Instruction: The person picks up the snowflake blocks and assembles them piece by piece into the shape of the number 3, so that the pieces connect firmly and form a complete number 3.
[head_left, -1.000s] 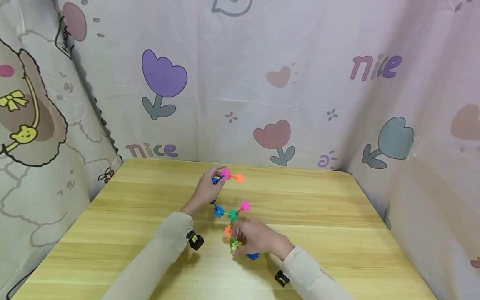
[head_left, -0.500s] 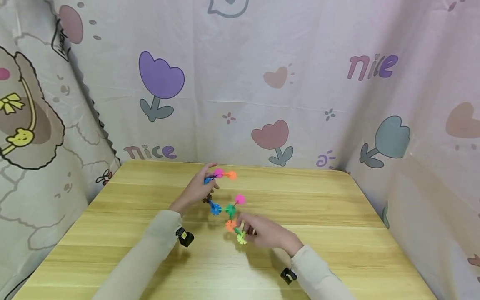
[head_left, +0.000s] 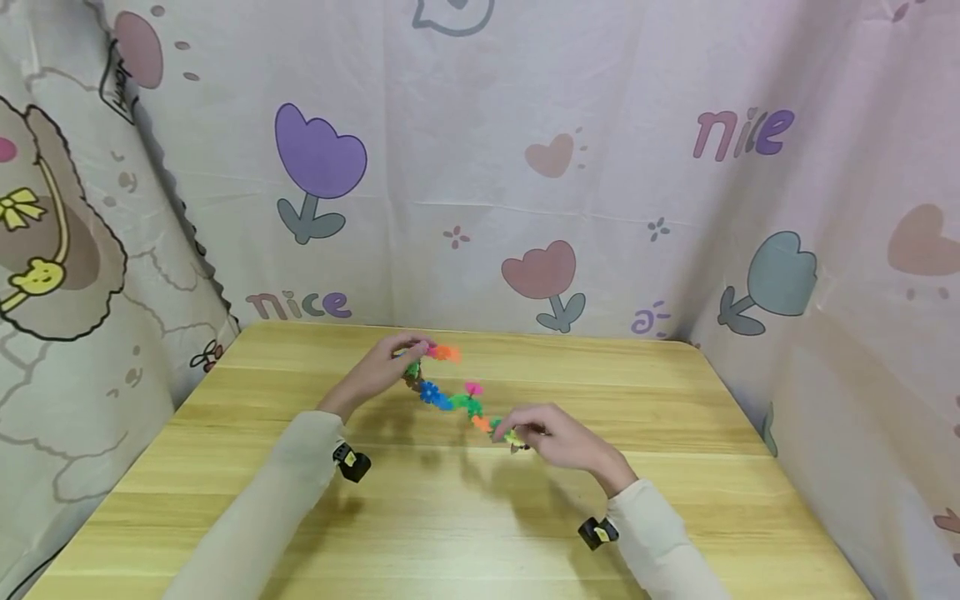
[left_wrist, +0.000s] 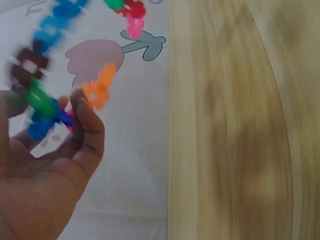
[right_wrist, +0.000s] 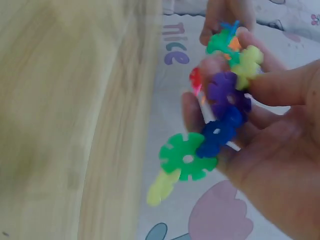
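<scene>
A chain of slotted plastic snowflake discs (head_left: 429, 392) stretches between my two hands above the table, its shadow falling below. My left hand (head_left: 375, 371) grips the chain near its far-left end. In the left wrist view a blue disc (left_wrist: 42, 125) sits within its curled fingers, and an orange disc (left_wrist: 97, 93) sticks out past them. My right hand (head_left: 558, 437) pinches the other end; in the right wrist view its thumb and fingers are around a purple disc (right_wrist: 222, 92). Beyond that hang a dark blue disc (right_wrist: 220, 132), a green disc (right_wrist: 187, 156) and a yellow disc (right_wrist: 163, 187). A pink disc (head_left: 473, 389) branches off mid-chain.
The wooden table (head_left: 420, 533) extends under both arms. A printed curtain (head_left: 450, 167) stands behind its back edge and along both sides. Small black wrist cameras are strapped to the left wrist (head_left: 351, 462) and the right wrist (head_left: 597, 533).
My right hand has moved right and away from me, and my left hand has shifted left. The chain is straighter between them and has turned so several discs show edge-on.
</scene>
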